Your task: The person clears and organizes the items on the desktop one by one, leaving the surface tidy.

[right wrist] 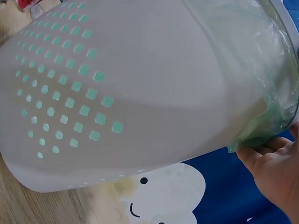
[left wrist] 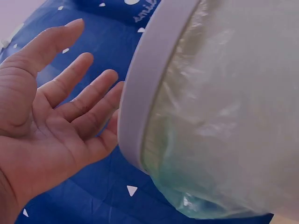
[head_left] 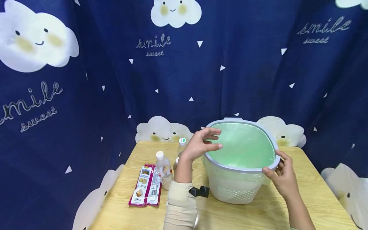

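A whitish trash can (head_left: 234,193) with small holes low in its wall stands on the table, its opening tilted toward me. A green plastic bag (head_left: 241,147) lines it, and the bag's edge hangs outside under a pale lavender rim ring (left wrist: 135,102). My left hand (head_left: 201,143) is at the left of the opening with fingers spread, gripping nothing. In the left wrist view, some fingertips pass behind the ring, so contact there is unclear. At the right side, my right hand (head_left: 283,179) holds the ring between thumb and fingers, beside the overhanging bag (right wrist: 261,128).
Left of the trash can stand a clear bottle (head_left: 164,172) with a white cap and another bottle (head_left: 182,145) behind it. Purple-and-white snack packets (head_left: 145,187) lie at the left of the wooden table (head_left: 115,214). A dark blue cloud-print curtain (head_left: 178,73) hangs behind.
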